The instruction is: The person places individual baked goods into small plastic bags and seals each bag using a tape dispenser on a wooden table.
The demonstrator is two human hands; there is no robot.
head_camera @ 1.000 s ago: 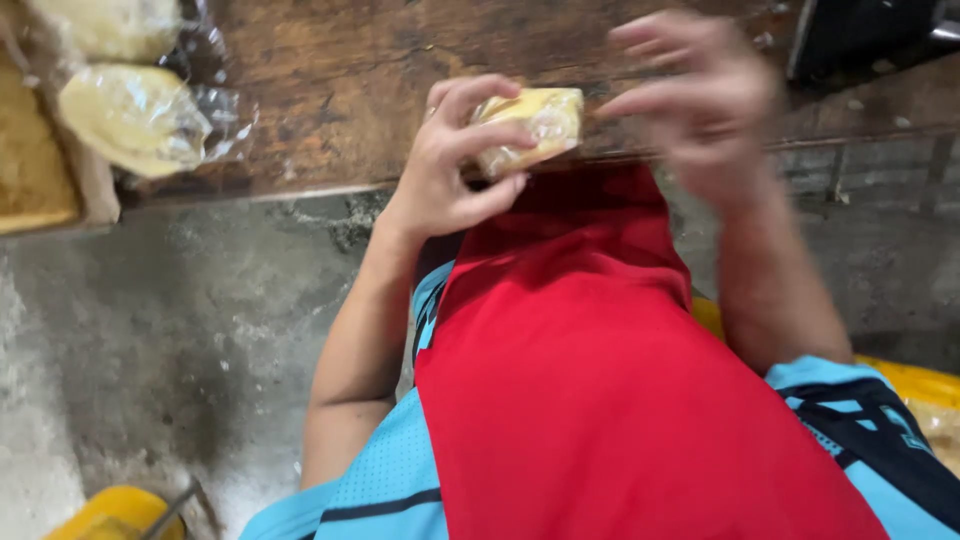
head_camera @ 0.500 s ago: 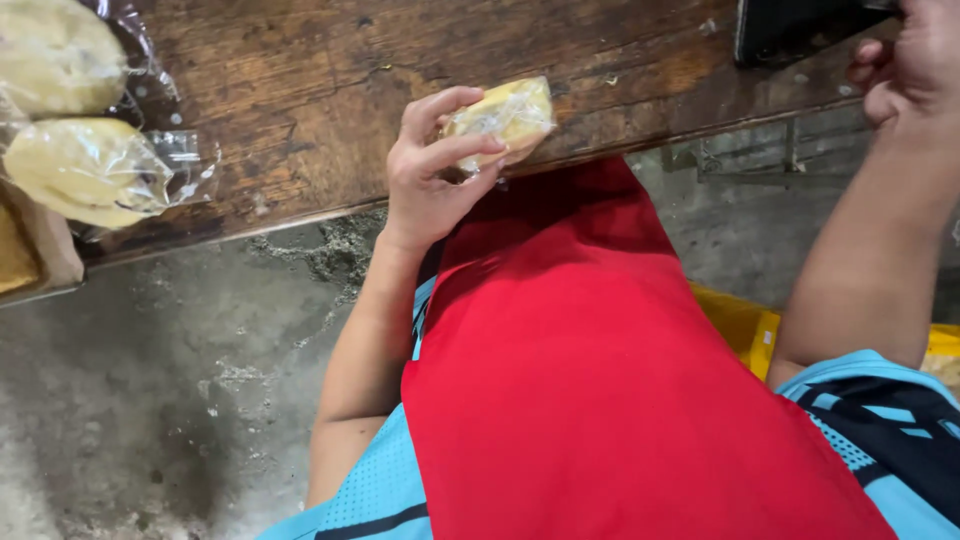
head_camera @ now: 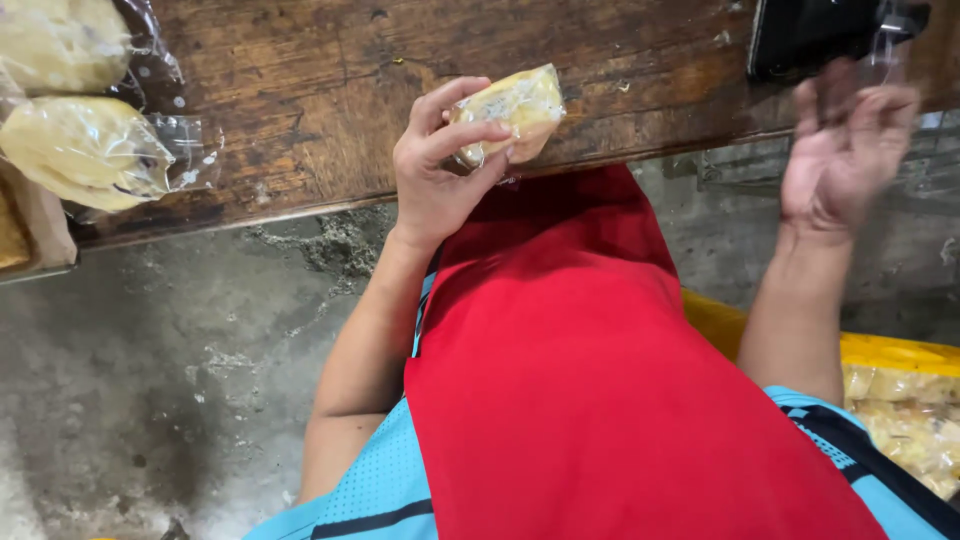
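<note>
Head view, looking down. Concrete floor [head_camera: 150,380] fills the lower left, grey and stained. Red apron [head_camera: 600,400] covers the person's front, over a light blue shirt [head_camera: 370,490]. Dark wooden table [head_camera: 300,90] runs across the top, worn and scratched. Yellow crate [head_camera: 890,350] sits at lower right, holding pale yellow pieces. Two wrapped yellow pieces [head_camera: 85,150] lie on the table's left end, one above the other, in clear film. Black object [head_camera: 810,35] rests at the table's upper right edge; kind unclear. Left hand [head_camera: 440,170] is raised at the table's front edge, fingers curled around a small yellow wrapped piece [head_camera: 515,105], thumb across its lower face. Right hand [head_camera: 845,155] is lifted just below the black object, blurred, fingers spread loosely, palm showing, nothing gripped that can be made out.
</note>
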